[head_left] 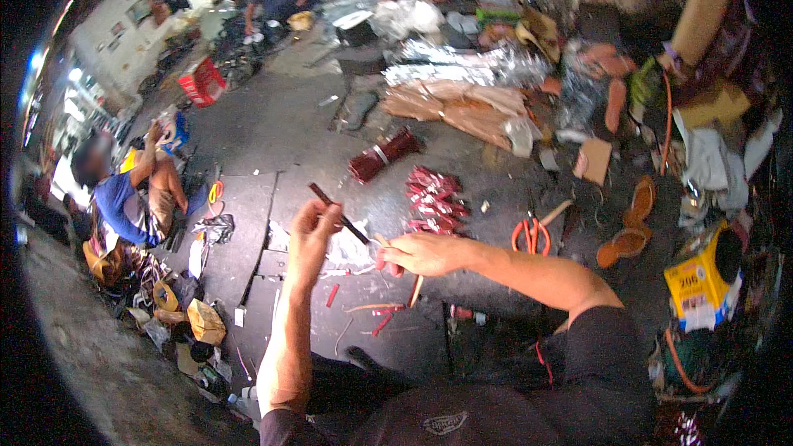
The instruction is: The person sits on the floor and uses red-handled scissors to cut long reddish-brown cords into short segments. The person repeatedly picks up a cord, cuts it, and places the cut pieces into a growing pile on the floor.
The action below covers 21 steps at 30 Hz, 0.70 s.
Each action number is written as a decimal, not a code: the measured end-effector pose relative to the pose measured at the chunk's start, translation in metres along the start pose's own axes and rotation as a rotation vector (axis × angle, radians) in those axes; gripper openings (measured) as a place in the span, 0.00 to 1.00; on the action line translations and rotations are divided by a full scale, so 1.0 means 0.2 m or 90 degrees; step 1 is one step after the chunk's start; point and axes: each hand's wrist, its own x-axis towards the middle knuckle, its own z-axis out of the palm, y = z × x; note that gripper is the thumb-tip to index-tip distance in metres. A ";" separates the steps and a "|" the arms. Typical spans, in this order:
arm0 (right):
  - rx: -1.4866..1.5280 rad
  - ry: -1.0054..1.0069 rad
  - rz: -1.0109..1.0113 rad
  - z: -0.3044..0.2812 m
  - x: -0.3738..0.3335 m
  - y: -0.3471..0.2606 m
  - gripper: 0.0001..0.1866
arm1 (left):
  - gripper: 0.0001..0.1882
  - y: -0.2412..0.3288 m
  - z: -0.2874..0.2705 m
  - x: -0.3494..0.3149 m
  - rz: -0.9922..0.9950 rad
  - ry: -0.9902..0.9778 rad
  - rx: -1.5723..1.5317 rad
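My left hand (314, 227) is closed on a thin dark strip (351, 228), which slants down to the right. Its lower end comes close to the fingers of my right hand (417, 254). Those fingers are pinched together, and a small pale tip shows there, too blurred to name. Beyond my hands lie a tied bundle of dark red strips (384, 154) and a pile of shorter dark red bundles (434, 201). A crumpled clear plastic sheet (349, 252) is on the floor behind my wrists.
Orange-handled scissors (530, 235) lie beyond my right forearm, with brown sandals (632, 227) further right. Loose red scraps (382, 319) are below my hands. Brown sheet material (454, 107) is spread further off. A person in blue (128, 202) sits at the left.
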 end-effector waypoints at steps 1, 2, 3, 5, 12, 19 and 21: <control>0.039 0.013 -0.004 -0.02 0.00 -0.01 0.22 | 0.14 0.01 0.00 0.00 -0.003 -0.017 0.007; 0.036 0.056 0.018 -0.04 0.01 -0.04 0.22 | 0.14 0.03 0.01 -0.01 -0.007 -0.036 0.016; 0.035 0.099 0.041 -0.06 0.01 -0.09 0.22 | 0.09 0.05 0.04 -0.02 0.012 -0.026 -0.041; -0.003 0.226 0.070 -0.08 0.03 -0.07 0.21 | 0.09 0.07 0.07 -0.02 0.008 -0.056 -0.038; -0.033 0.314 -0.017 -0.11 0.02 -0.19 0.24 | 0.09 0.13 0.07 -0.10 0.004 -0.111 0.008; 0.068 0.303 -0.073 -0.08 0.04 -0.21 0.21 | 0.08 0.13 0.08 -0.12 0.010 -0.080 -0.084; 0.028 0.299 -0.064 -0.09 0.04 -0.23 0.19 | 0.09 0.12 0.07 -0.11 -0.001 -0.086 -0.074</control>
